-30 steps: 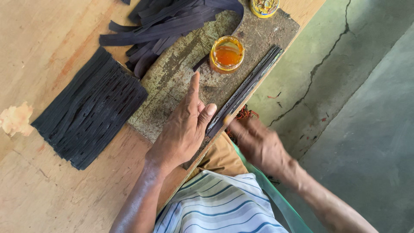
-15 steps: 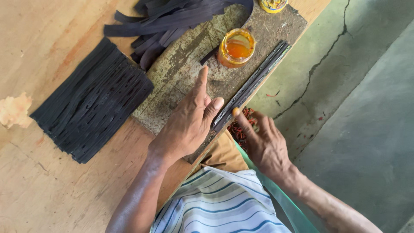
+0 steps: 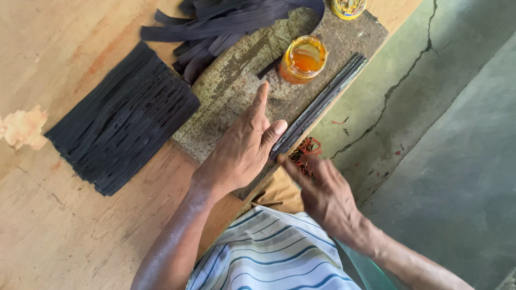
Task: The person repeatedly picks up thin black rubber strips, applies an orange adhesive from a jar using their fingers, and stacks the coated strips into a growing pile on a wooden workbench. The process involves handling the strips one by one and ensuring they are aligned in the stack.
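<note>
My left hand (image 3: 239, 153) lies flat on a worn stone slab (image 3: 228, 88), index finger stretched out. Its thumb presses against the near end of a long thin bundle of black strips (image 3: 322, 102), which lies diagonally along the slab's right edge. My right hand (image 3: 325, 196) is blurred, just below and right of that end, fingers apart and holding nothing; I cannot tell whether it touches the bundle. A small open jar of orange liquid (image 3: 305, 58) stands on the slab beyond my left index finger.
A flat stack of black strips (image 3: 123, 118) lies on the wooden table (image 3: 64, 231) to the left. Loose black strips (image 3: 226, 27) are heaped at the top, by a second jar (image 3: 348, 6). Red scraps (image 3: 307, 150) sit below the slab. Cracked concrete floor (image 3: 441, 134) lies to the right.
My right hand has drawn back from the near end of the bundle, down and toward me. My left hand stays on the slab against the bundle.
</note>
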